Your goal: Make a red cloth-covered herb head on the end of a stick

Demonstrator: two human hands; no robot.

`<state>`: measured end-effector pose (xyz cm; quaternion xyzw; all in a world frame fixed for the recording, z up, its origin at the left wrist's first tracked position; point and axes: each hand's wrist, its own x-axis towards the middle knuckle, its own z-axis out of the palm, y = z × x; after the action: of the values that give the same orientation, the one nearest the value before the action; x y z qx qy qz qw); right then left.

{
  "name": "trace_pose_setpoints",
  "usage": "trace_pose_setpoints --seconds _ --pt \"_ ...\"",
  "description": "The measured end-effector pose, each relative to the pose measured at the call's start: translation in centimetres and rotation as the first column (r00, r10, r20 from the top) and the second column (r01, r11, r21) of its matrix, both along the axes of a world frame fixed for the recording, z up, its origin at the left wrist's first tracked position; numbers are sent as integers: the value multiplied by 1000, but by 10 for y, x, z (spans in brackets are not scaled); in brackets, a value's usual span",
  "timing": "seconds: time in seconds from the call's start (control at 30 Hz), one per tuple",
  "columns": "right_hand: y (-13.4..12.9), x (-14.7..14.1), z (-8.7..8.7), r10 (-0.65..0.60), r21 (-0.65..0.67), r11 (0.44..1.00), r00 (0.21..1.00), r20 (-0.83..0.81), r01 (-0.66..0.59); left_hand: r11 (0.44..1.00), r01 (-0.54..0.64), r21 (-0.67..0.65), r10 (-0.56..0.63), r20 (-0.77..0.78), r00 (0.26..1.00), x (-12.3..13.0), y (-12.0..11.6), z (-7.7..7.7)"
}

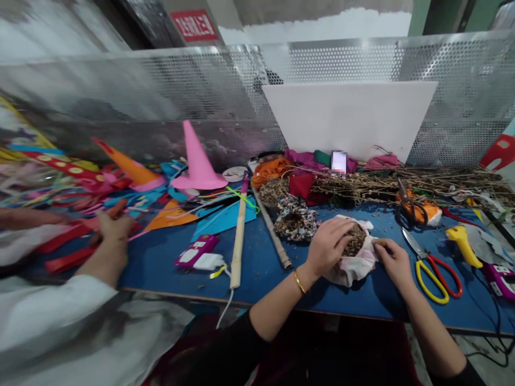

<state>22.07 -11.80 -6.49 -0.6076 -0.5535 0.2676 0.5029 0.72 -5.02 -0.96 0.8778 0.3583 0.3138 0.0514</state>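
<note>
In front of me on the blue table sits a white cloth point(354, 272), gathered round a heap of brown dried plant bits point(354, 240). My left hand point(329, 244) rests over the heap's left side, its fingers stretched out, with a gold bangle on the wrist. At the cloth's right edge, my right hand point(392, 262) is closed, thumb and fingertips pinching the fabric. Just behind my left hand lies a patterned cloth bundle point(295, 220) with brown filling in its opening. Scissors point(430, 262) with one yellow and one red handle lie right of my right hand.
Black-handled scissors point(410, 206), dry stalks point(374, 185) and a yellow glue gun point(464, 246) lie behind and right. Wooden sticks point(240, 236) and a purple power strip point(197, 252) are left. Beside me, a co-worker's hand point(112, 233) is among red strips. A pink cone hat point(197, 161) stands behind.
</note>
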Motion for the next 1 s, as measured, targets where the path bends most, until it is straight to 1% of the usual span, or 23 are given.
trace_pose_setpoints --seconds 0.03,0.07,0.1,0.13,0.17,0.2,0.23,0.27,0.3,0.4,0.47,0.53,0.57,0.6,0.63,0.7,0.77,0.8,0.83,0.9,0.93,1.0 --pt "-1 0 0 -1 0 1000 1000 -1 1 992 -128 -9 128 47 991 -14 6 0" --pt "-1 0 1 -4 0 1000 1000 0 4 964 -267 -21 268 53 962 -30 13 -1" --pt "-1 -1 2 -8 3 1000 1000 1 8 924 -381 -29 381 6 924 -48 22 -3" --pt "-2 -1 4 -13 8 1000 1000 4 13 878 -478 -26 476 -64 877 -66 32 -6" --pt "-1 -1 6 -17 18 1000 1000 9 17 835 -549 -22 538 -168 826 -84 41 -9" --pt "0 -2 10 -20 34 999 1000 16 19 805 -593 -20 562 -291 774 -101 51 -12" --pt "1 -3 15 -19 55 998 999 26 17 802 -598 -14 541 -409 735 -115 59 -14" --pt "4 -4 21 -17 80 997 999 38 14 818 -575 -6 498 -493 713 -126 67 -17" --pt "7 -6 28 -10 106 994 999 52 4 835 -551 -11 461 -534 709 -133 73 -18" --pt "23 -20 56 58 176 981 990 125 -80 883 -467 -32 366 -577 730 -139 84 -20" --pt "38 -37 77 151 188 962 959 241 -199 900 -434 -40 330 -586 740 -136 87 -18" --pt "57 -62 95 242 133 937 874 422 -324 907 -418 -45 314 -588 745 -133 90 -16" --pt "67 -76 101 295 83 918 807 512 -388 908 -417 -48 312 -586 748 -132 92 -15" --pt "78 -91 106 343 26 894 720 604 -447 908 -417 -51 312 -583 750 -131 94 -14" --pt "89 -106 108 402 -49 856 604 689 -514 907 -418 -55 313 -577 754 -131 95 -13" --pt "111 -135 107 486 -200 762 340 805 -616 904 -423 -67 317 -558 767 -133 99 -10" --pt "129 -158 99 492 -298 705 141 859 -643 899 -430 -84 326 -528 784 -138 103 -5" --pt "136 -165 95 484 -336 691 64 873 -640 896 -433 -95 330 -512 793 -142 105 -2" --pt "141 -171 90 477 -365 683 7 879 -633 894 -436 -106 332 -497 802 -146 105 0" --pt "149 -175 83 473 -405 676 -59 879 -616 893 -430 -136 319 -482 816 -154 105 4" --pt "151 -175 80 475 -416 675 -72 877 -610 895 -419 -153 303 -482 822 -158 103 4" --pt "152 -172 77 477 -420 679 -73 876 -603 901 -395 -181 264 -493 829 -164 98 2"
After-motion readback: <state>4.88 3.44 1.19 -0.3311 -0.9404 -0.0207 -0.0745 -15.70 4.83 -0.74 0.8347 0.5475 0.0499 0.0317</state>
